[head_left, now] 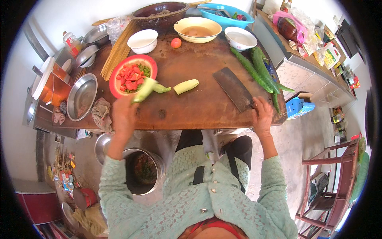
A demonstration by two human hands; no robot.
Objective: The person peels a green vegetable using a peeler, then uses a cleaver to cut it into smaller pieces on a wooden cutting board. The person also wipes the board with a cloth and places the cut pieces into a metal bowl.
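Note:
My left hand (125,109), blurred by motion, is closed round the near end of a pale green, peeled-looking vegetable piece (145,89) beside the red-rimmed plate (113,81). That plate bears chopped tomato (130,78) and chopped green bits (144,71). A second pale green piece with a narrow end (162,88) lies close by, and a stubby one (186,87) rests farther right on the wooden table (179,111). At the front right, my right hand (262,114) is closed on the handle end of a dark cleaver (234,88), whose wide blade lies flat on the table.
Long green cucumber-like vegetables (256,69) lie right of the cleaver. Along the back stand white bowls (142,41), a cream basin (197,39), a brown basin (139,16) and a blue basin (238,22). A tomato (176,43) sits mid-table. Below is a metal pot (160,165).

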